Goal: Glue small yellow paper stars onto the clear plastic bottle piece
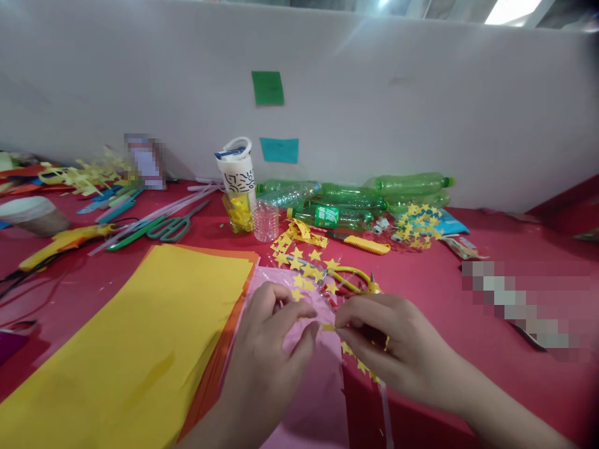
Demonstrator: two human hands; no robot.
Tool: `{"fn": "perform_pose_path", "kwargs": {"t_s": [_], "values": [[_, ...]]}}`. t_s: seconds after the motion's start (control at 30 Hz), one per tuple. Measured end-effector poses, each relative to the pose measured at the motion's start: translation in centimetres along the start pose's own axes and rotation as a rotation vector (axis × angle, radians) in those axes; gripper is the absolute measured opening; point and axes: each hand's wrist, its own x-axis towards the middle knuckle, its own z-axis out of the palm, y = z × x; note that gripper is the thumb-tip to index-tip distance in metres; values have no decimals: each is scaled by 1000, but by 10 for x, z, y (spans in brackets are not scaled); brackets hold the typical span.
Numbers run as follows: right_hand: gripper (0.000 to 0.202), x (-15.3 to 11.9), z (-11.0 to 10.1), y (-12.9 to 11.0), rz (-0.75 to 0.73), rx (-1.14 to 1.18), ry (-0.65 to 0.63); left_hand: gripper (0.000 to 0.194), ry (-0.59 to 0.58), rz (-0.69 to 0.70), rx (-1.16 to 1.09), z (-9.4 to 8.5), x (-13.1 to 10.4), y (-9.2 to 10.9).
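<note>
Over a pink sheet (313, 399), my right hand (397, 343) pinches a small yellow paper piece (328, 327) between thumb and fingertips. My left hand (276, 349) is just left of that piece, its thumb and forefinger apart, with nothing visible between them. Yellow paper stars (306, 271) on clear film lie beyond my hands. More small stars (362, 366) hang below my right hand, partly hidden by it. Large yellow paper (121, 330) rests on orange sheets (224, 324) to the left.
Pliers with yellow handles (353, 272) and a yellow cutter (367, 244) lie beyond my hands. Green bottles (412, 184), a white cup (238, 178) and a clear cup (266, 223) stand or lie near the wall. Scissors (173, 227) and a yellow glue gun (65, 244) are left.
</note>
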Motion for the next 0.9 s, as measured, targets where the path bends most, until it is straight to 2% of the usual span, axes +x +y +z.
{"fn": "perform_pose_path", "kwargs": {"t_s": [0.17, 0.33, 0.53, 0.77, 0.9], "values": [[12, 5, 8, 2, 187, 253, -37, 19, -53, -63, -126, 3, -2, 0], [12, 9, 11, 3, 321, 406, -3, 14, -61, -109, -167, 6, -6, -2], [15, 13, 15, 7, 329, 445, 26, 13, -51, -94, -198, 7, -6, -1], [15, 12, 18, 6, 335, 395, 59, 18, -17, 9, -187, 8, -10, -2], [14, 13, 20, 6, 341, 376, 79, 18, -27, -23, -218, 9, -10, -4]]}}
